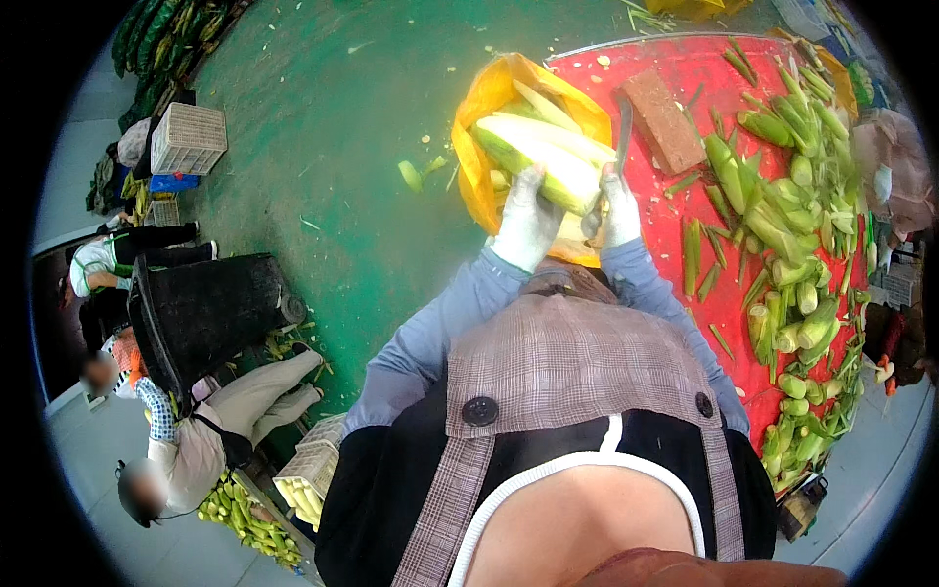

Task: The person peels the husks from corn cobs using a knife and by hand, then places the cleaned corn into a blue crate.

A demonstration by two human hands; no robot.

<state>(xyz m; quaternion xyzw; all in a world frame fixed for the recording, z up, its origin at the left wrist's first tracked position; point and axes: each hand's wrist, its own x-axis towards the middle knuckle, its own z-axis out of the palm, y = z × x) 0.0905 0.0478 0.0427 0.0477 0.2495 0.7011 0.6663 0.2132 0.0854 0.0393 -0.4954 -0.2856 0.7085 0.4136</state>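
Observation:
My left hand [530, 214], in a whitish glove, holds a thick, partly peeled green-and-white stalk [539, 158], which looks like a water bamboo shoot. It lies over the mouth of a yellow plastic bag [473, 165] with more pale pieces inside. In my right hand [618, 205], also gloved, is a knife [624, 136], its curved blade pointing away from me, close to the stalk's right end. A reddish brick [664, 121] rests on the red tabletop [667, 213] just right of the knife. Peeled green husks and shoots [781, 213] are heaped farther right.
On the left stand a black wheeled bin [213, 323], a white plastic crate [188, 139] and several people. A crate of pale shoots [312, 469] is at lower left. Scraps lie on the green floor [352, 147]. Other workers are beyond the table's right edge.

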